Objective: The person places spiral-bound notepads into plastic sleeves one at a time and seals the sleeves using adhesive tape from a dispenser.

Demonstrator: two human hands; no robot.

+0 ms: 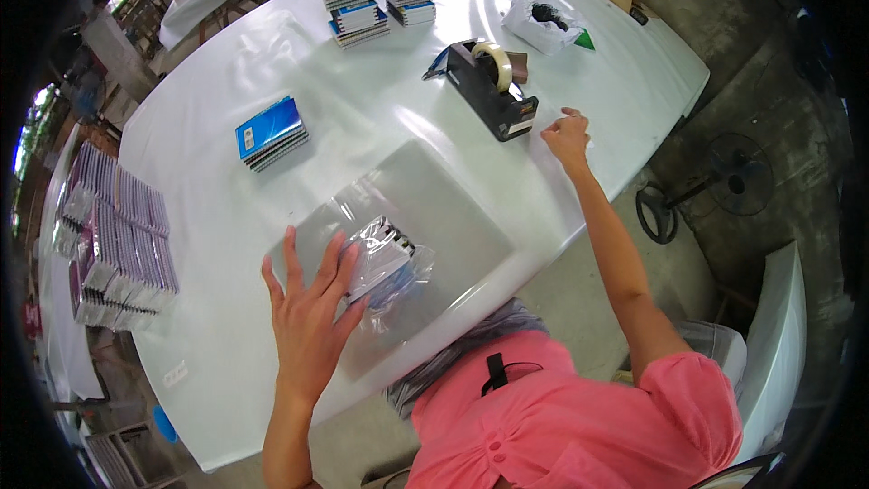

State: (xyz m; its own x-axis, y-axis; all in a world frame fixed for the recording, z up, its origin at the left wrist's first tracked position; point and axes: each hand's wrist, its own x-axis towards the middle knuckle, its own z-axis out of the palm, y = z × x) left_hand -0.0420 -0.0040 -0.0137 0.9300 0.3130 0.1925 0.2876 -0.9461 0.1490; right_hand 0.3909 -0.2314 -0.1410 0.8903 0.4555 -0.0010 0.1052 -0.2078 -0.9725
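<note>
My left hand (312, 312) lies with fingers spread along the left edge of a small bundle of spiral notebooks (380, 258) in clear plastic wrap. The bundle rests on a stack of clear plastic sheets (453, 204) near the table's front edge. Its wrap bunches loosely on the right side. My right hand (568, 138) is stretched out just right of the black tape dispenser (480, 91), fingers pinched together. Whatever is between those fingers is too small to make out. A roll of clear tape (493, 68) sits in the dispenser.
A short stack of blue notebooks (272, 131) stands left of the sheets. Taller notebook stacks (353, 0) rise at the back. Many wrapped bundles (118, 235) are piled at the left edge. A white plastic bag (543, 23) lies back right; a fan (738, 177) stands beyond the table.
</note>
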